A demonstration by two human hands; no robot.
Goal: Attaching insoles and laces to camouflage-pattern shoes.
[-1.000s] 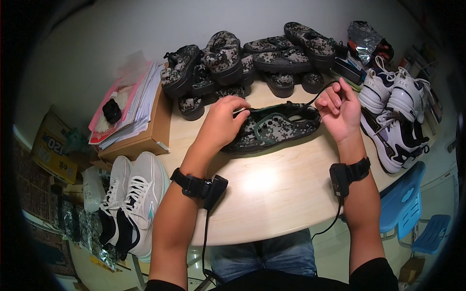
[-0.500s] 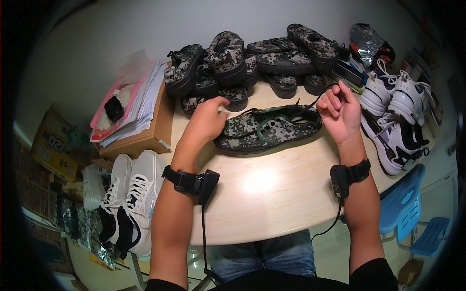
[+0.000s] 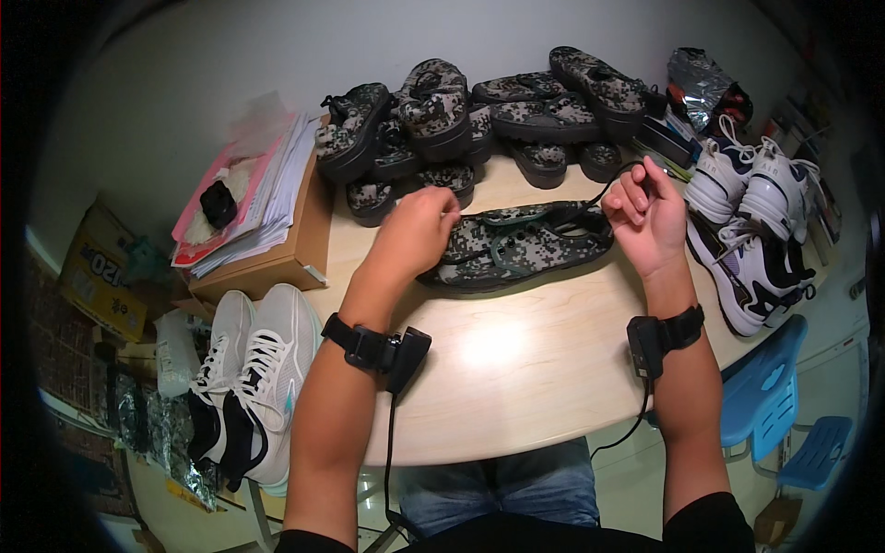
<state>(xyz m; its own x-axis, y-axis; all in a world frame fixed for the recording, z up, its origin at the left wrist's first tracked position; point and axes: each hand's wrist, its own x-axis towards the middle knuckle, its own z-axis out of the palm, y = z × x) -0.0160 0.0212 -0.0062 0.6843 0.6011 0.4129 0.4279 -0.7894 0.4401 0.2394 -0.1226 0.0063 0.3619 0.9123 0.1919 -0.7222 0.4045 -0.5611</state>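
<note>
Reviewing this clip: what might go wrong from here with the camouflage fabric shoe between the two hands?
The thin black lace could slip, since the right hand holds it only by the fingers. A hard tug might also drag the grey-and-black camouflage fabric shoe; whether the left hand at its toe grips it is unclear. Behind, the stacked camouflage shoes with black soles lie askew on one another, so a bump could topple some.

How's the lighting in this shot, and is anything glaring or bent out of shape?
Head view: a bright glare spot on the tabletop, in front of the nearest camouflage shoe; head view: black corners, with the tabletop's near edge bowed by the fisheye lens; head view: the yellow box at far left looks dim and soft.
</note>
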